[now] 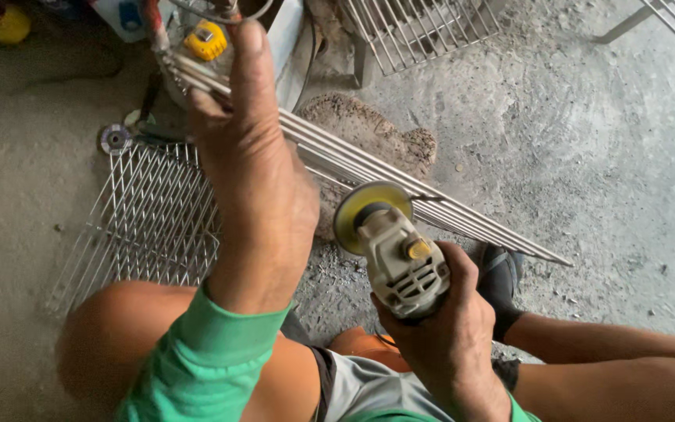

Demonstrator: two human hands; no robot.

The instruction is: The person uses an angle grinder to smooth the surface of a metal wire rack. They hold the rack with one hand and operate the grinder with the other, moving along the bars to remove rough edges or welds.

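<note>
Grinding rods (400,181): left hand (255,168) closes around the bundle's upper end, above the block (369,129); right hand (443,328) wraps the grinder (396,250), disc (365,209) touching the rods below the block. Keep contact light, the bundle steady.

The light on my work is soft and even, like daylight, with no hard glare. Past my right hand (439,328) the concrete floor (587,156) looks brightest and pale. Beyond my left hand (255,172), the far corner falls dim. Shadows under my arms are faint. My left hand looms large and slightly soft, stretched by the wide lens.
</note>
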